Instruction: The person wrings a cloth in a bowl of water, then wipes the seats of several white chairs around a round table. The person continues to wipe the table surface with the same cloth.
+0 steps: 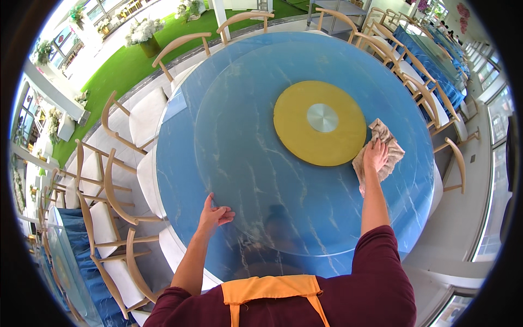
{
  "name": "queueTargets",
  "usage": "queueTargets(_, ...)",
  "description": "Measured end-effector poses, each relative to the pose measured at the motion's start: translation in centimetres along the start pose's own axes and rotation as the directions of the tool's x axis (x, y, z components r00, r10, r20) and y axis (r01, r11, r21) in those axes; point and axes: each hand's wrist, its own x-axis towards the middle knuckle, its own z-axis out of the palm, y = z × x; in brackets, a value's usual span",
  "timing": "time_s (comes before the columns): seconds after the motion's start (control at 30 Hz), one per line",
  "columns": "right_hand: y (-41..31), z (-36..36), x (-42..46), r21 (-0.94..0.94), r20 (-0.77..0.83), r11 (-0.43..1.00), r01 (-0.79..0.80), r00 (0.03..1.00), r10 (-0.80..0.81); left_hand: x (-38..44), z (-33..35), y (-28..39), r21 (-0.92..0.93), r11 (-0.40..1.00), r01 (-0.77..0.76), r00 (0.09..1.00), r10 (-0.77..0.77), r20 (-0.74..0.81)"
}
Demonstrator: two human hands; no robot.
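A round table with a blue marbled top (179, 143) bears a large round glass turntable (245, 122). On the glass lies a gold disc (294, 139) with a silvery metal centre (322, 117). My right hand (376, 155) presses flat on a crumpled beige-pink cloth (394, 153) beside the disc's right edge, its fingers spread over the cloth. Near the glass's lower left edge is my left hand (216, 213), with nothing in it, thumb and fingers apart. Whether it touches the glass, I cannot tell.
Wooden chairs with white seats (147, 116) surround the table. Other tables with blue cloths (443, 61) stand at the upper right and lower left. A metal cart (337, 18) stands beyond the far edge. White flowers in a gold pot (150, 47) stand on green carpet at the upper left.
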Motion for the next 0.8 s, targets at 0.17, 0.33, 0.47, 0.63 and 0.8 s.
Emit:
queueTargets(0.17,-13.1,5.1,-11.4,0.229,-0.020,0.724,0.650,0.747,-0.664,-4.6,4.0,-4.4,-0.218,0.974,0.058,0.998,-0.049,0.046)
queueTargets(0.33,-13.1,0.9,-28.7,0.581,-0.019,0.148,0.801,0.195,-0.981,-7.1,7.2,-7.2,-0.369,0.923,0.110,0.994,-0.102,0.041)
queueTargets(0.47,-4.0,-4.6,-31.9,0.684,0.069,0.084,0.724,0.050,-0.996,-7.5,7.1,-9.4,-0.413,0.895,0.168,0.985,-0.136,0.108)
queueTargets(0.63,9.5,-9.2,-25.1,0.464,0.074,0.390,0.796,0.404,-0.912,-8.1,3.9,-8.9,-0.290,0.932,0.218,0.962,-0.154,0.226)
queueTargets(0.8,16.7,-6.3,-10.0,0.103,-0.144,0.906,0.410,0.908,-0.394,-4.0,-0.6,-3.8,-0.205,0.979,0.006,0.998,-0.019,-0.064)
